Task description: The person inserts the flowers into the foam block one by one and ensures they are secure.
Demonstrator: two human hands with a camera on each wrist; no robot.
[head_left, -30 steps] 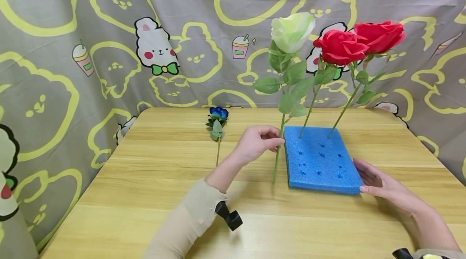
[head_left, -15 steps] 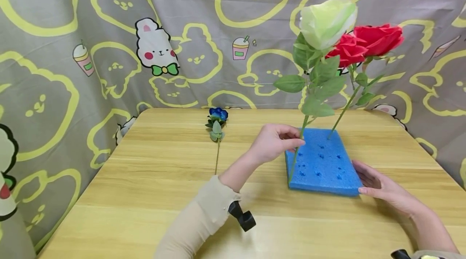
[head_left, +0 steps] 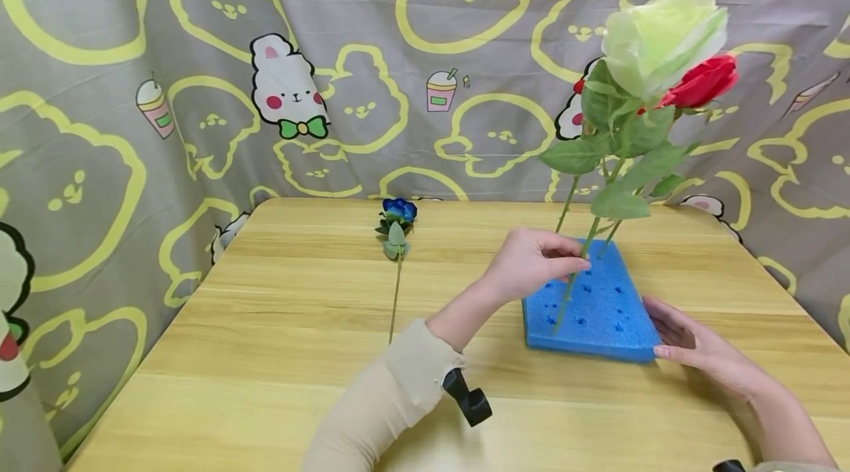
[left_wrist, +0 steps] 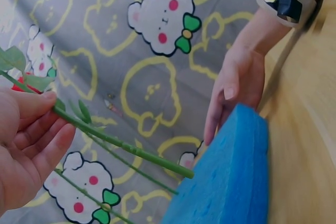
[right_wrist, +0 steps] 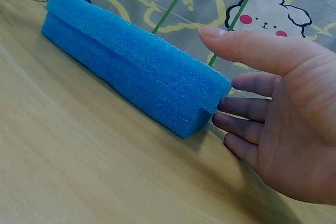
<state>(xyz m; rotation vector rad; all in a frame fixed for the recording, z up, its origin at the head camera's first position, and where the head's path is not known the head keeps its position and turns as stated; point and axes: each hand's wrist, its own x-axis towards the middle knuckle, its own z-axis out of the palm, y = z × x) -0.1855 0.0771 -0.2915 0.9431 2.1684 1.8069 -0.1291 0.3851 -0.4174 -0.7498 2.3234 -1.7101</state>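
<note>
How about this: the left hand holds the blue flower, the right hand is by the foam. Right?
Not quite: the left hand holds the pale flower; the head view shows the blue flower lying on the table. The right hand is indeed by the foam.

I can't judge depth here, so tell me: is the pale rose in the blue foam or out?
Out. In the left wrist view, the pale rose's stem ends in plain sight, not sunk in the blue foam.
</note>
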